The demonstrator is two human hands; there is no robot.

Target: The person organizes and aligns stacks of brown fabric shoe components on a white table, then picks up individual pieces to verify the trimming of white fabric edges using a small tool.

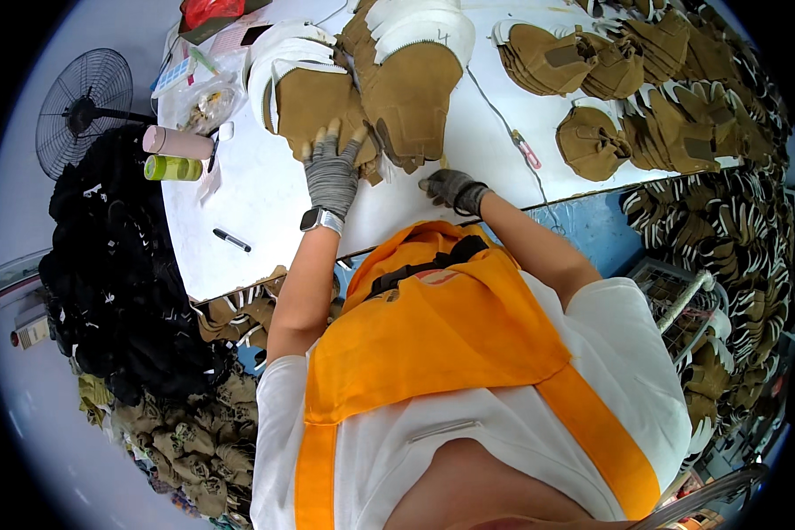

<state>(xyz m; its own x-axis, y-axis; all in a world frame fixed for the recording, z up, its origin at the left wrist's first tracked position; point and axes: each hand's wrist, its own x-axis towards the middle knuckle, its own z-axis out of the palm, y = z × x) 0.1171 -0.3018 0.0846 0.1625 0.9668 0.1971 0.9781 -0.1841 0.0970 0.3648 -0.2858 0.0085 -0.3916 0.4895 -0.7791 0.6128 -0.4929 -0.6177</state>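
Note:
Two stacks of brown shoe uppers with white linings lie side by side at the table's far middle, a left stack and a right stack. My left hand, in a grey knit glove, lies on the near end of the left stack with its fingers spread. Close to the table's front edge, just right of the right stack's near end, is my right hand in a darker glove. Its fingers are curled together, and whatever they may hold is hidden.
A pink-handled tool on a cord lies right of the stacks. More uppers cover the table's right side. A marker, a pink bottle and a green can are at left. Beyond them stand a fan and a black heap.

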